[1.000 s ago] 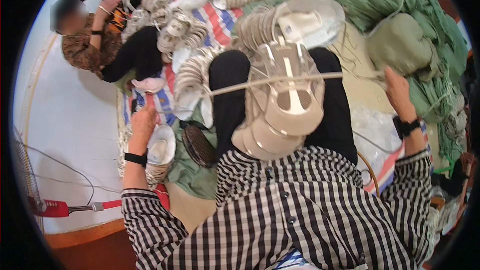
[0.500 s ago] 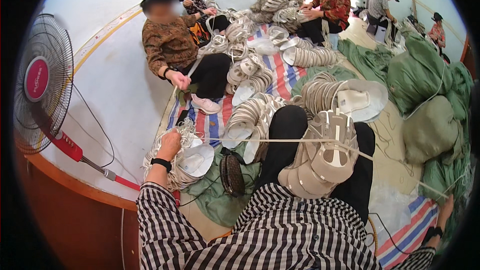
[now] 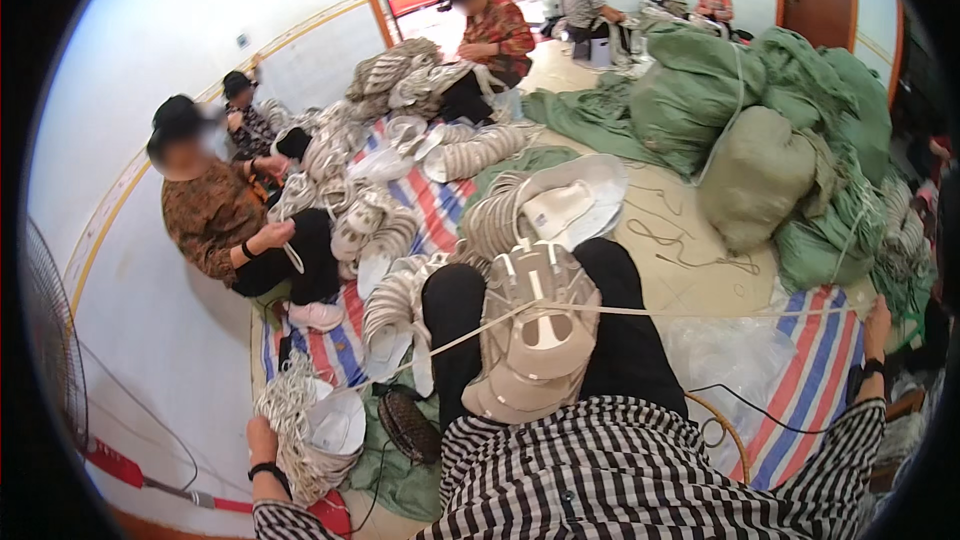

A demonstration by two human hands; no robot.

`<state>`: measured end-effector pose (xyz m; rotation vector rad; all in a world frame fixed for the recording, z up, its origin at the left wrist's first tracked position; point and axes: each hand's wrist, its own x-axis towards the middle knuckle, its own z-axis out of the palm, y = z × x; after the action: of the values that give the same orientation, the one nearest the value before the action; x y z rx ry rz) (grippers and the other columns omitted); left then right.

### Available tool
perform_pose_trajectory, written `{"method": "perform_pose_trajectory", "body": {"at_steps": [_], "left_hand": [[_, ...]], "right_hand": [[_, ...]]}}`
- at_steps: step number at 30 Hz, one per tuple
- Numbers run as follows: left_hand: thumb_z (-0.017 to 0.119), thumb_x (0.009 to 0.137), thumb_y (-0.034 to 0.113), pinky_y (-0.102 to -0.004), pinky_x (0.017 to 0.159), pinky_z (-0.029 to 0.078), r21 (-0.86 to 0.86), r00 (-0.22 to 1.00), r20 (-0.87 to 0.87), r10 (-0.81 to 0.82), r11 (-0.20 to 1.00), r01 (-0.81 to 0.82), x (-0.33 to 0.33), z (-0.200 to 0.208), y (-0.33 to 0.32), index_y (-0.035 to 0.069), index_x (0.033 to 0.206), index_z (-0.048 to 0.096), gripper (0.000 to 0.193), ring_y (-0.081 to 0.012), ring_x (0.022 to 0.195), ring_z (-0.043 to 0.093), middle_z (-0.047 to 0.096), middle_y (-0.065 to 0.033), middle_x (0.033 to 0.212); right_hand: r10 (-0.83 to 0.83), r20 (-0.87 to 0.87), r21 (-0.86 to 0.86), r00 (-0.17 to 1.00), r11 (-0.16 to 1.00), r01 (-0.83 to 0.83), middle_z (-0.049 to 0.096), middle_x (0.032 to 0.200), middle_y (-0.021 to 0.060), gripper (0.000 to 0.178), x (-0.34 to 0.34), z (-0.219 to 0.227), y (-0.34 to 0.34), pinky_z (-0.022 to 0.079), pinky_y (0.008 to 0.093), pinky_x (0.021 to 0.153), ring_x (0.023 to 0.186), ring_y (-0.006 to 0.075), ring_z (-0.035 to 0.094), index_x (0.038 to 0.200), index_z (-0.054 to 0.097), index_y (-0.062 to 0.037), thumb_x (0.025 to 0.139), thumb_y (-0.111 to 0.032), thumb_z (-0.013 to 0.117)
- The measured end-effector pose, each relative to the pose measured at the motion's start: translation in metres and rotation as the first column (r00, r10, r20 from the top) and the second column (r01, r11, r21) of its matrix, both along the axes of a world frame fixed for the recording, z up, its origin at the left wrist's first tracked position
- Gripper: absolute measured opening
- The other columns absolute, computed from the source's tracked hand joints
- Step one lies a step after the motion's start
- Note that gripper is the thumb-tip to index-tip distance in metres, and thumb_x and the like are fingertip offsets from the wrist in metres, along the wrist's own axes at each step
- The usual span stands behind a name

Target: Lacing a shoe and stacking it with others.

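A stack of beige shoe uppers (image 3: 538, 355) rests between my thighs, with the top one facing up. A long pale shoelace (image 3: 722, 314) passes through the top upper and runs out taut to both sides. Far out to the right, my right hand (image 3: 877, 328) is closed on one end of it. My left hand (image 3: 262, 440), low on the left, is closed on the other end, with its fingers partly turned from view. Beside that hand lies a bundle of loose pale laces (image 3: 290, 405) next to a white-soled upper (image 3: 337, 422).
More stacked uppers (image 3: 565, 205) lie beyond my knees. Large green sacks (image 3: 690, 105) and an olive sack (image 3: 757, 180) stand at the right. A co-worker (image 3: 210, 205) sits at the left with others behind. A brown pouch (image 3: 408, 427) lies by my left thigh; a fan (image 3: 52, 340) stands far left.
My view has swung right. My left hand has moved lower and outward, and my right hand has come up. The lace now bends at the top upper, drawn out to both sides.
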<state>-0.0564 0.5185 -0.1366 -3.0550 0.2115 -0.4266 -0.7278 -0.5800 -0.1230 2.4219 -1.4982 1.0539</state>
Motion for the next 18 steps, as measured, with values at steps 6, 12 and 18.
{"method": "perform_pose_trajectory", "body": {"at_steps": [6, 12, 18], "left_hand": [[0.055, 0.069, 0.0, -0.053, 0.063, 0.038, -0.164, 0.996, 0.003, 0.091, 0.982, -0.09, -0.005, -0.02, 0.01, -0.007, 0.062, 0.054, 0.01, -0.0471, 0.07, 0.052, 0.055, -0.0281, 0.069], [0.051, 0.071, 0.001, -0.0512, 0.061, 0.039, -0.112, 0.98, 0.095, 0.176, 0.98, -0.165, -0.04, -0.041, 0.064, -0.007, 0.061, 0.053, 0.013, -0.0469, 0.067, 0.053, 0.054, -0.0278, 0.065], [0.052, 0.078, 0.005, -0.0515, 0.068, 0.042, -0.04, 0.98, -0.032, 0.196, 0.98, -0.197, -0.03, -0.069, 0.071, -0.004, 0.072, 0.054, 0.011, -0.044, 0.075, 0.054, 0.057, -0.0237, 0.076]], "right_hand": [[-0.096, -0.009, 0.006, 0.995, 0.995, 0.096, 0.052, 0.081, 0.0287, 0.013, -0.019, 0.014, 0.029, 0.039, 0.0487, 0.067, 0.079, 0.0476, 0.049, 0.089, 0.047, 0.0032, 0.083, -0.004, 0.039], [-0.129, 0.005, -0.07, 0.992, 0.989, 0.129, 0.056, 0.083, 0.0303, 0.019, -0.007, 0.014, 0.026, 0.041, 0.0491, 0.069, 0.083, 0.049, 0.053, 0.094, 0.053, 0.0033, 0.082, -0.002, 0.04], [-0.113, 0.334, 0.445, 0.936, 0.894, -0.051, 0.06, 0.074, 0.0069, 0.017, 0.015, 0.018, 0.01, 0.045, 0.0277, 0.055, 0.063, 0.0127, 0.057, 0.1, 0.059, -0.0019, 0.092, -0.011, 0.048]]}}
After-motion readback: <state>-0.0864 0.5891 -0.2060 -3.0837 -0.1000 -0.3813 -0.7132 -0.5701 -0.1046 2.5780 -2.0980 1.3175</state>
